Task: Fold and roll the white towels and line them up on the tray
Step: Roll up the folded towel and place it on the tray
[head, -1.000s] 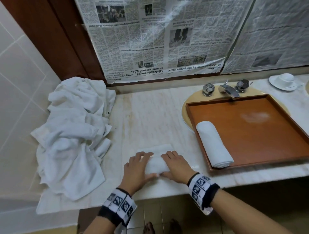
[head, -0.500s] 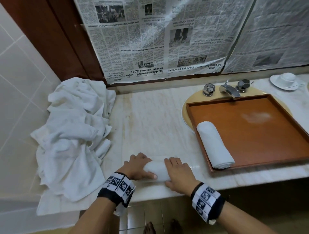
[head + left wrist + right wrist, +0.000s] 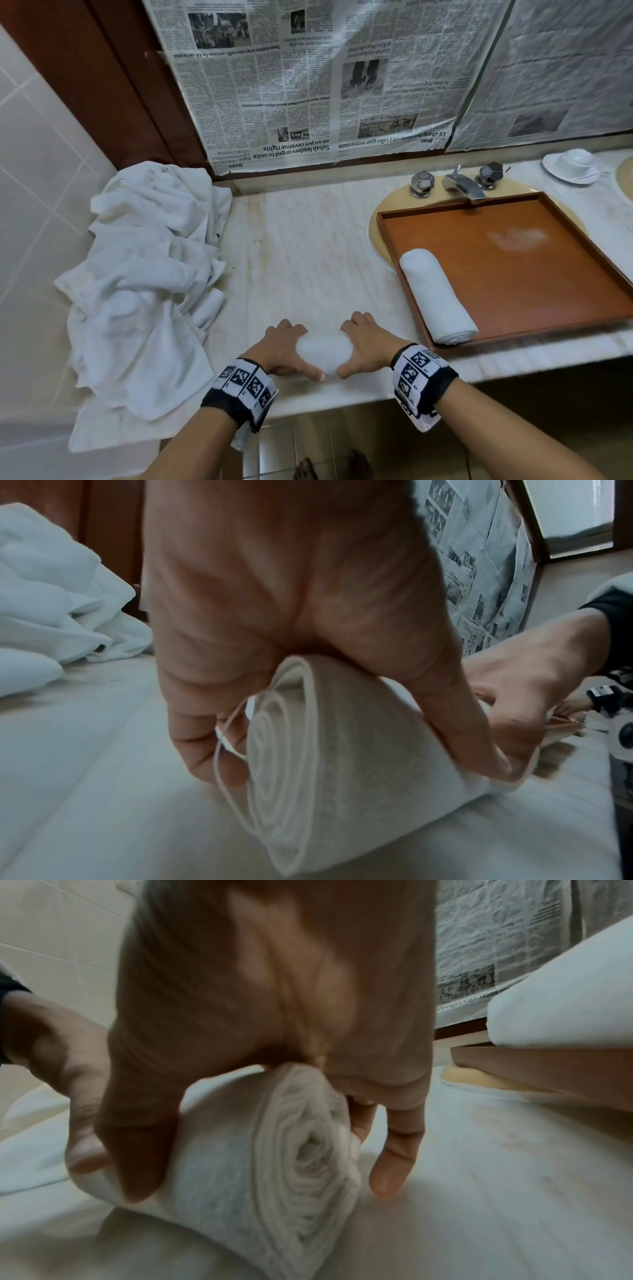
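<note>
A rolled white towel (image 3: 324, 350) lies near the front edge of the marble counter (image 3: 301, 260). My left hand (image 3: 286, 349) grips its left end, fingers curled over the top and thumb under the front. My right hand (image 3: 364, 346) grips the right end the same way. The left wrist view shows the spiral end of the roll (image 3: 284, 756) under my left hand (image 3: 274, 669); the right wrist view shows the other spiral end (image 3: 301, 1153) under my right hand (image 3: 274, 1056). Another rolled towel (image 3: 435, 294) lies at the left side of the brown tray (image 3: 534, 274).
A heap of loose white towels (image 3: 144, 284) fills the counter's left end against the tiled wall. The tray sits over the sink, below the tap (image 3: 462, 181). A white cup and saucer (image 3: 572, 164) stand at the far right. Newspaper (image 3: 308, 82) covers the wall behind.
The flat folded strip ahead of my hands has been rolled up toward me; the towel is now a full roll, and both hands have drawn back toward the counter's front edge.
</note>
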A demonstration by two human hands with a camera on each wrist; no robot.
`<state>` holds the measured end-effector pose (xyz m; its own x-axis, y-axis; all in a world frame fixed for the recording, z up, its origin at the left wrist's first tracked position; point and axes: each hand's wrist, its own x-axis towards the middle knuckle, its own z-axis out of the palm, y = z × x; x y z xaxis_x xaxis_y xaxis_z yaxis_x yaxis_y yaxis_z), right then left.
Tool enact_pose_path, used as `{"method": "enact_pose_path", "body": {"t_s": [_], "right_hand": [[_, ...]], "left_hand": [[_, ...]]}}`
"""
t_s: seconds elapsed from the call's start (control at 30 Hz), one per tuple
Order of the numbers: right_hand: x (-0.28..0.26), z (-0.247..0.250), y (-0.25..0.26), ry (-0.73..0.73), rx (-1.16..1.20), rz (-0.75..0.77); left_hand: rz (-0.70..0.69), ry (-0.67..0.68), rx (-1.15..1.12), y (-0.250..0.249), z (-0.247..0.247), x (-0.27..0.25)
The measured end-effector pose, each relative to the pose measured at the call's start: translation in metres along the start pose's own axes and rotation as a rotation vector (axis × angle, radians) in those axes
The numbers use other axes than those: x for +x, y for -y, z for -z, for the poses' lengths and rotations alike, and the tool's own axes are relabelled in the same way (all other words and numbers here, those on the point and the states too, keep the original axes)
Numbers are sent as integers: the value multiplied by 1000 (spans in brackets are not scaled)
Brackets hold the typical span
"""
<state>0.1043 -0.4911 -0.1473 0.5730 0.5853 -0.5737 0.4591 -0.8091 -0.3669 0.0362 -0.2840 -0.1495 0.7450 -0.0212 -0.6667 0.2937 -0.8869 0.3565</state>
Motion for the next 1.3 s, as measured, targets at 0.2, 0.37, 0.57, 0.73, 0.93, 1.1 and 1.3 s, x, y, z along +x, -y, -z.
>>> {"method": "enact_pose_path", "body": {"t_s": [0.2,0.37,0.57,0.73,0.93,1.1,1.3], "right_hand": [[-18,-9,-1,-55,114,19],[-42,-3,-8,-84,248,86],[-78,6,-10,-244,323,39],[-116,22,-24,-380,456,-8],[-151,37,-66,-491,565,-22],[-175,56,-116,-642,686,-1],[-176,69,-188,-830,765,-91]], "left_hand": [[-109,-49,-12,-2,-9,-9],[-221,-45,-176,3,-4,-24],[-373,-62,-196,-16,20,-37],[-546,-98,-35,-53,43,-42],[-670,-93,137,-112,64,-27],[-756,-121,187,-187,86,-1],[-809,-119,341,-279,102,66]]}}
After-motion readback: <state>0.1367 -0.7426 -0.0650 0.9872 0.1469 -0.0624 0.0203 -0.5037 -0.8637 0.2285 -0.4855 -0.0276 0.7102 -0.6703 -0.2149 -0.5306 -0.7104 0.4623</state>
